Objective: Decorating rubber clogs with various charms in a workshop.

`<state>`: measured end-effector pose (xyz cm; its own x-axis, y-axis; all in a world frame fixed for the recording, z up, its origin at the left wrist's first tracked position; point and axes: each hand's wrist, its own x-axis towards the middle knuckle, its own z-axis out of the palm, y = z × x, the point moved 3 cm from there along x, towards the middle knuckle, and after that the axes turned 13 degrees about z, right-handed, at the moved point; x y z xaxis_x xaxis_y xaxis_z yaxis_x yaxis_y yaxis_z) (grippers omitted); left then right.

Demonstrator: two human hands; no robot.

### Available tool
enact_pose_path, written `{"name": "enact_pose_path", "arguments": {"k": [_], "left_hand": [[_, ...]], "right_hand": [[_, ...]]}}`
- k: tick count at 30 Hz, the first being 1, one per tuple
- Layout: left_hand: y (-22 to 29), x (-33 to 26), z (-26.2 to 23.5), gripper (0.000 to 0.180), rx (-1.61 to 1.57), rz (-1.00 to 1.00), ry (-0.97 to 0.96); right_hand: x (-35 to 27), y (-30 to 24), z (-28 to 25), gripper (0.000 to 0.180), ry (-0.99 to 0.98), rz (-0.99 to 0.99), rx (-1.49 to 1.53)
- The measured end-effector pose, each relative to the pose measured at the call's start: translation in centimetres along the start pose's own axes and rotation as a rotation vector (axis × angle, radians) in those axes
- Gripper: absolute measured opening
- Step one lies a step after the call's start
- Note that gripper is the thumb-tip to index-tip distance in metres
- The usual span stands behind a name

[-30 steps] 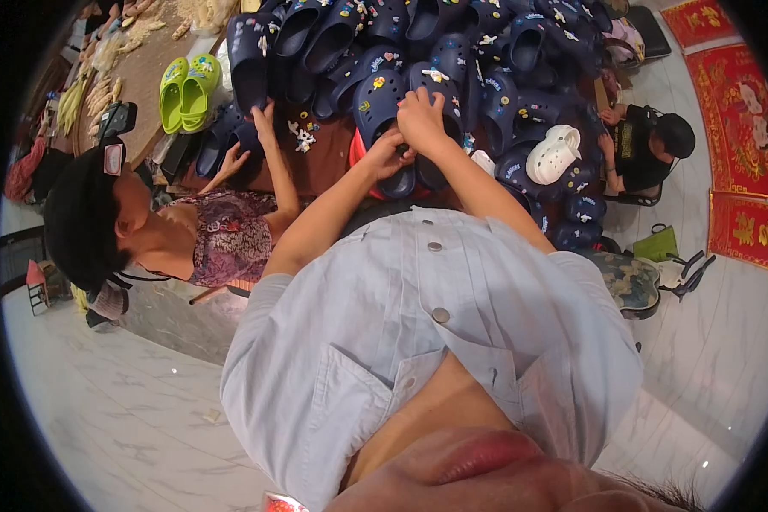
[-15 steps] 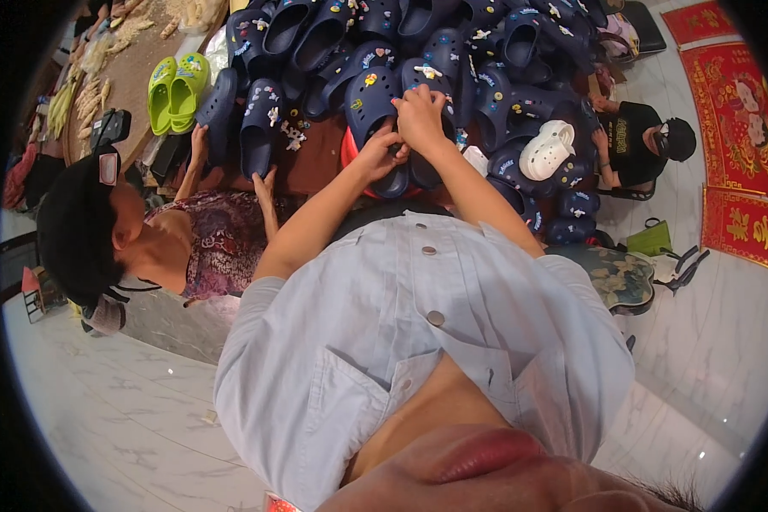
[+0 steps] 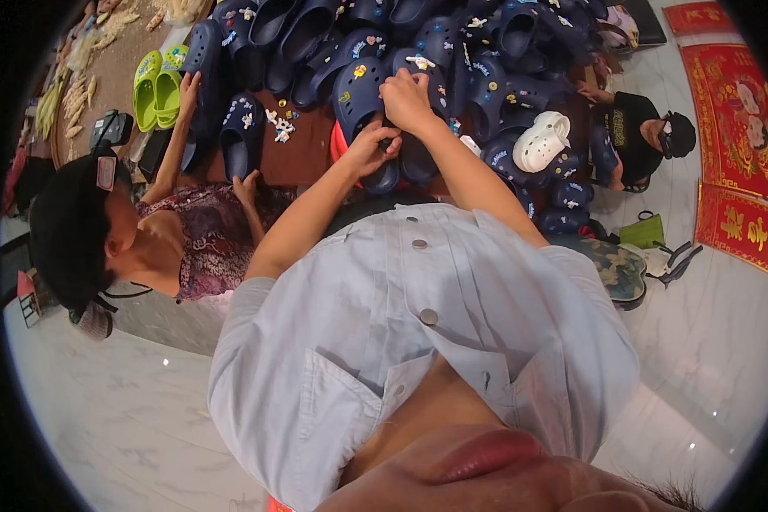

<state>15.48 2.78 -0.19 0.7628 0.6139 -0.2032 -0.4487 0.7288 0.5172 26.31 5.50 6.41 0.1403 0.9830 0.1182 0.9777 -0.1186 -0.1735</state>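
Two navy clogs with colourful charms lie side by side in front of me: a left clog [image 3: 355,96] and a right clog [image 3: 435,85]. My left hand [image 3: 374,149] is closed at the left clog's foot opening, fingers curled and partly hidden by the shoe. My right hand [image 3: 406,101] lies over the right clog's upper, its fingers bent and closed on it, below a white charm [image 3: 420,62]. Whether a small charm is between the right fingertips is hidden. Something red [image 3: 338,141] shows beneath the left clog.
Many navy clogs [image 3: 316,38] pile across the far side. Loose charms [image 3: 281,126] lie on the brown table [image 3: 294,158]. A co-worker [image 3: 188,247] at my left handles navy clogs; green clogs [image 3: 158,90] stand beyond. A white clog [image 3: 541,143] and another person [image 3: 636,141] are at right.
The left co-worker has lifted one navy clog farther away and up. The person at right has lowered a navy clog towards themselves. My hands stay at the same two clogs; the view has shifted slightly.
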Motion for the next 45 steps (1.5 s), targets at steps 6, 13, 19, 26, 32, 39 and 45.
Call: {"name": "enact_pose_path", "arguments": {"k": [6, 13, 19, 26, 32, 39, 45], "left_hand": [[0.0, 0.1, -0.2, 0.015, 0.012, 0.017, -0.017], [0.3, 0.2, 0.4, 0.017, 0.068, 0.025, -0.041], [-0.4, 0.0, -0.4, 0.036, 0.048, 0.003, -0.032], [-0.2, -0.3, -0.7, 0.038, 0.052, -0.004, -0.04], [0.1, -0.1, 0.6, 0.03, 0.041, -0.028, -0.06], [-0.4, -0.2, -0.3, 0.025, 0.04, -0.005, -0.022], [-0.1, -0.2, 0.1, 0.031, 0.056, 0.005, -0.026]], "right_hand": [[-0.2, -1.1, -0.9, 0.01, 0.012, -0.051, -0.109], [-0.7, 0.2, -0.6, 0.015, -0.01, 0.009, -0.075], [-2.7, -2.0, -10.8, 0.017, -0.082, -0.033, 0.767], [-12.4, -8.7, -27.6, 0.068, -1.013, -1.623, 1.67], [-14.7, -11.0, -30.8, 0.057, -0.937, -1.431, 1.934], [-14.3, -11.7, -28.5, 0.068, -1.019, -1.603, 1.645], [-14.7, -11.4, -28.6, 0.07, -0.984, -1.681, 1.619]]}}
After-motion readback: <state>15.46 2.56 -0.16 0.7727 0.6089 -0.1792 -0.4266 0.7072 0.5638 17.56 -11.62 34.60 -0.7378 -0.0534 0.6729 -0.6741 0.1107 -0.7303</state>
